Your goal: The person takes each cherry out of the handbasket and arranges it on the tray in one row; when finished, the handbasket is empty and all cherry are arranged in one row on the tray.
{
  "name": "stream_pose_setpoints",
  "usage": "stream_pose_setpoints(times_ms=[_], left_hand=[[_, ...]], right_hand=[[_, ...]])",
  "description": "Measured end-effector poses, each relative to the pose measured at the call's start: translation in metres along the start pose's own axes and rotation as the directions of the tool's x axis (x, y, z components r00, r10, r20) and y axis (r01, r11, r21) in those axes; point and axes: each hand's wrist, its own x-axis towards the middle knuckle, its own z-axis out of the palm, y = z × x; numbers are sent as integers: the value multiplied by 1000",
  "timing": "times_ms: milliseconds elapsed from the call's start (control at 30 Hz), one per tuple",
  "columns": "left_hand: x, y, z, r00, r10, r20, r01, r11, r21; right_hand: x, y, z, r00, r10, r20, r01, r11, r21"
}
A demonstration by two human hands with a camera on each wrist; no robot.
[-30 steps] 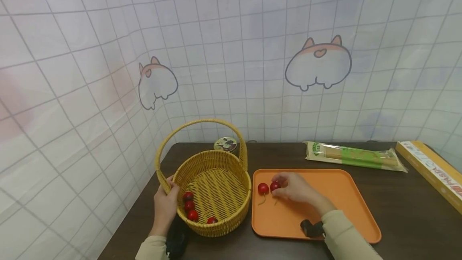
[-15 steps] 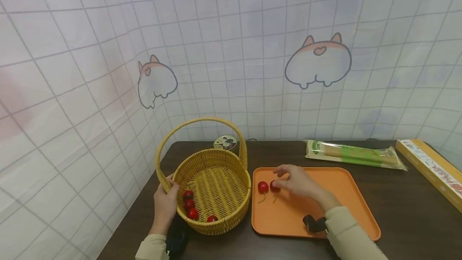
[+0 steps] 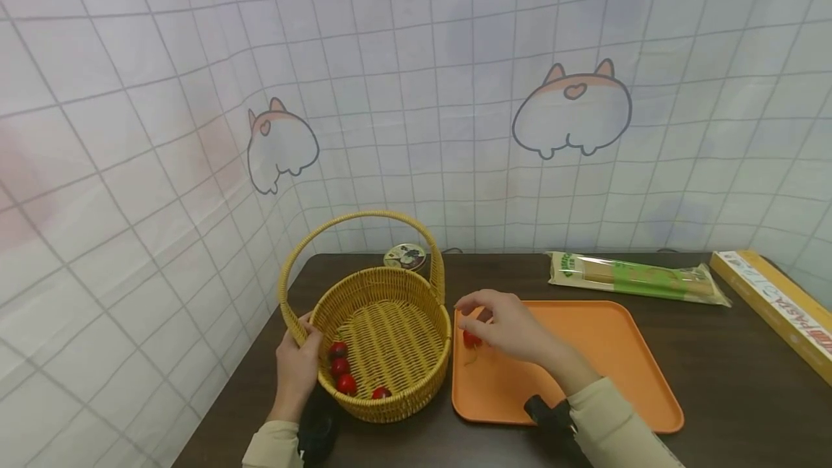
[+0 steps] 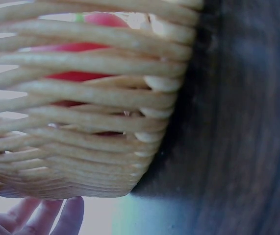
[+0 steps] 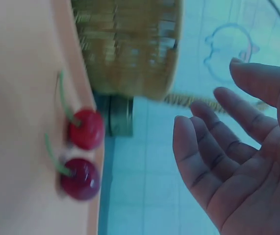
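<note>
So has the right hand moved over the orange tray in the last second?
Yes. The right hand has shifted left and lifted, toward the woven yellow basket, over the orange tray's left edge, open above two red cherries.

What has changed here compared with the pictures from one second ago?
The right hand moved left over the orange tray, above the two cherries, fingers relaxed, holding nothing. The left hand stays on the basket; the cherries inside it lie as before.

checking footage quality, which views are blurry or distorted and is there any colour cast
Head view: sharp, evenly lit, but wide-angle bends the wall grid; basket and tray read clearly. Left wrist view: too close, basket weave soft, table a dark smear. Right wrist view: bluish cast, cherries slightly soft, right hand open and fairly sharp.
</note>
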Motion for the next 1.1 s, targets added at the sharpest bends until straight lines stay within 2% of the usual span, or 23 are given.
stream_pose_setpoints(times_ms=[167, 467, 633, 800, 967, 1100], left_hand=[[0, 0, 0, 1000, 0, -2, 0, 1000, 13], [1, 0, 1, 1000, -12, 1, 12, 1000, -13], [-1, 1, 1, 1000, -19, 11, 19, 1000, -23], [-2, 3, 1, 999, -28, 26, 29, 999, -24], [-1, 4, 2, 999, -33, 30, 34, 999, -33], [-1, 4, 1, 999, -45, 25, 45, 999, -24]], right_hand=[[-2, -15, 12, 996, -80, 27, 79, 997, 20], [0, -27, 40, 973, -226, -41, 224, 973, -57], [4, -25, 58, 958, -285, 8, 285, 955, -78], [10, -29, 73, 957, -281, 71, 289, 945, -154], [21, -37, 80, 958, -234, 167, 270, 933, -237], [29, -42, 84, 949, -189, 252, 252, 935, -250]])
